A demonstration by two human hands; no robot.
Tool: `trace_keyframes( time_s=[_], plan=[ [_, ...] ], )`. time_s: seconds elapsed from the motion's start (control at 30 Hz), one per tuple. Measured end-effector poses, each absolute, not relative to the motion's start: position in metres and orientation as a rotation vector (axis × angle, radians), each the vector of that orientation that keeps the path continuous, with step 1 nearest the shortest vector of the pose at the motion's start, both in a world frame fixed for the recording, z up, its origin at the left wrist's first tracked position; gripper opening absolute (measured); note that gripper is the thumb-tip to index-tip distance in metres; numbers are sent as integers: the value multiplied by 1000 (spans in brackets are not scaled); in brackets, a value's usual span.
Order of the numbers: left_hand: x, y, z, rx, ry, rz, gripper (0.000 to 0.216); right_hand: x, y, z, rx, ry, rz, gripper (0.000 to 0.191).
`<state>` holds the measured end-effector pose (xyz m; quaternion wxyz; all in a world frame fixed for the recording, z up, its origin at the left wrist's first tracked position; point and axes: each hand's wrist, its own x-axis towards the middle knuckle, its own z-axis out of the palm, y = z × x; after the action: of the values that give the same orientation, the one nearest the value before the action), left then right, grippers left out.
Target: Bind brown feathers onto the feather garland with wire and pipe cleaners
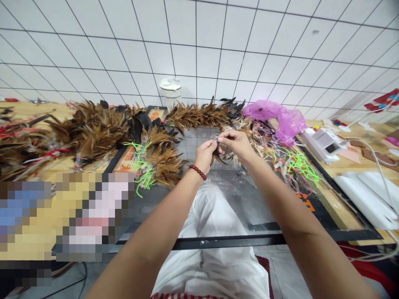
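My left hand [205,155], with a beaded bracelet [198,171] at the wrist, is closed in a pinch above the glossy dark tabletop [230,187]. Fingertip to fingertip with it, my right hand [235,143] is pinched too. Between and just below the fingers shows a small dark feather [216,158]; its upper end is hidden by the fingertips. Behind the hands lies a long row of brown feathers [199,115] with black ends. Left of them is a brown feather bunch [163,160] with bright green ties [144,166]. Pale loose feathers lie beside my right hand.
A pink plastic bag [285,120] and tangled green strings [301,168] lie to the right. Beyond them are a white device [324,143] and white boxes [368,197] with cables. More feather bundles [93,128] fill the left. A white lidded container [171,89] stands by the tiled wall.
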<state>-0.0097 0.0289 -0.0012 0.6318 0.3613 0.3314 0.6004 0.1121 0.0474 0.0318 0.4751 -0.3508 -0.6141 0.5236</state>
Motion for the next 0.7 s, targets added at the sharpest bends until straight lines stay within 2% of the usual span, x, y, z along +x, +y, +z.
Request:
trace_keyframes(
  time_s=[0.2,0.37,0.47,0.7],
  plan=[
    [-13,31,-4,859,760,1371,24,119,57,32,-1016,-1401,999,25],
    [-12,30,-4,881,742,1352,24,122,54,31,-939,-1529,1295,42],
    [-11,28,-2,899,712,1314,25,119,49,32,-858,-1527,1400,41],
    [-8,22,5,879,636,1233,36,117,44,39,-991,-1532,1349,38]
  ],
)
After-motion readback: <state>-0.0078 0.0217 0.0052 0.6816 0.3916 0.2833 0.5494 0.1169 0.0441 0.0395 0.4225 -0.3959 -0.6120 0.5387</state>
